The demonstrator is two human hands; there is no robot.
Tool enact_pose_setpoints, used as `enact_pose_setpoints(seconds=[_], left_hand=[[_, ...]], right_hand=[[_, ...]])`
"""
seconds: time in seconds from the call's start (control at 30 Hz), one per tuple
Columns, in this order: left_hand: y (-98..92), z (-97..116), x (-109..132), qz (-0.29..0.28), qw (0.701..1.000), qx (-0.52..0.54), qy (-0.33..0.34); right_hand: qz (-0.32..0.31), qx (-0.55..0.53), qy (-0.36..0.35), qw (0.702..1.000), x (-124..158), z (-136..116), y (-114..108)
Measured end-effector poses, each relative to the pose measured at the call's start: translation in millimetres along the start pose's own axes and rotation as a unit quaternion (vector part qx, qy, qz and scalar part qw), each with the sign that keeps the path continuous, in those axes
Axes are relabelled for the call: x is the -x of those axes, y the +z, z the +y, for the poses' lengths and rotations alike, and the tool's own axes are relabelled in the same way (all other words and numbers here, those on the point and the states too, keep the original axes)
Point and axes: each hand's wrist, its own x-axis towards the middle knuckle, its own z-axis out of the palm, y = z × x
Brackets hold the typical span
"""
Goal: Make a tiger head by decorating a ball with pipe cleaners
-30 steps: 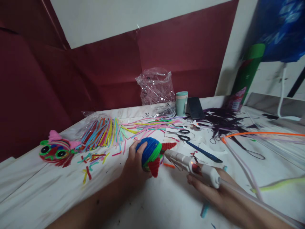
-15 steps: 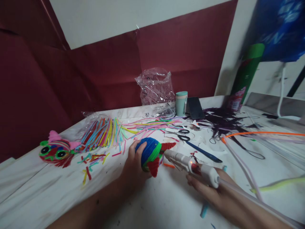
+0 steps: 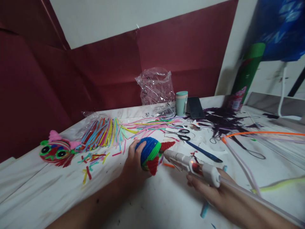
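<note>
My left hand (image 3: 134, 162) is closed round a ball-shaped pipe-cleaner figure (image 3: 147, 151), wound in blue and green with red pointed fins. In my right hand (image 3: 207, 187) is a white hot glue gun (image 3: 182, 160), with a small orange light glowing on its body. Its nozzle points left and sits close to the figure's right side, by the fins; whether the tip touches cannot be made out. On the left of the table lies a finished-looking colourful fish figure (image 3: 57, 152) with black eyes and pink fins.
Pipe cleaners (image 3: 102, 133) lie in a bundle at the back left, with cut pieces (image 3: 91, 163) before them. Scissors (image 3: 183, 137), a blue-handled tool (image 3: 203, 152), a green cup (image 3: 181, 103), a phone (image 3: 195, 107) and dark purple strands (image 3: 219, 122) are behind the glue gun.
Both hands hold nearly the same pose. The figure and the glue gun have shifted only very slightly.
</note>
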Motion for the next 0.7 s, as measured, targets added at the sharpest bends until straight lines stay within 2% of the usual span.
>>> enact_pose_setpoints(seconds=[0.43, 0.63, 0.7], left_hand=[[0.5, -1.7, 1.2, -0.013, 1.000, 0.005, -0.007], [-0.1, -1.6, 0.1, -0.005, 1.000, 0.009, -0.003], [0.0, -2.2, 0.0, -0.006, 1.000, 0.011, -0.001]], right_hand=[[0.026, 0.024, 0.007, 0.999, -1.7, -5.3, -0.7], [-0.007, 0.000, 0.010, 1.000, -1.3, -7.7, -2.2], [-0.002, 0.004, 0.013, 1.000, -1.2, -7.9, -2.2]])
